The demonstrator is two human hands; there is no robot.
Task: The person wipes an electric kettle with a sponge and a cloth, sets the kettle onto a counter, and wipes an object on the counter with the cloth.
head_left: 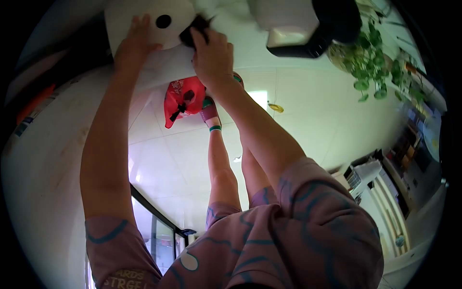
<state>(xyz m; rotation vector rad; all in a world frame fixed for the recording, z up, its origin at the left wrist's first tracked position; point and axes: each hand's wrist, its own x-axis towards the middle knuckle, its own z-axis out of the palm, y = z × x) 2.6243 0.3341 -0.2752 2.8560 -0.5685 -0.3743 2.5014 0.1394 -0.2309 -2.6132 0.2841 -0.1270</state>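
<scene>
My left hand (136,42) lies with spread fingers on a white, smooth-looking piece (180,14) that has a round black spot (163,21) on it. The thumb points right, below the spot. At the right edge of this piece my right hand (214,58) is closed on a small black object (193,32). That object has a ragged outline and is partly covered by the fingers, so its kind cannot be made out. Both hands are over a white surface (231,24) at the top of the view.
A white and black appliance (288,24) stands to the right of my right hand. Beyond it hangs a leafy green plant (370,62). Below, on the pale tiled floor (308,111), a red plastic bag (180,101) lies beside my feet. A small yellow item (275,108) is on the floor.
</scene>
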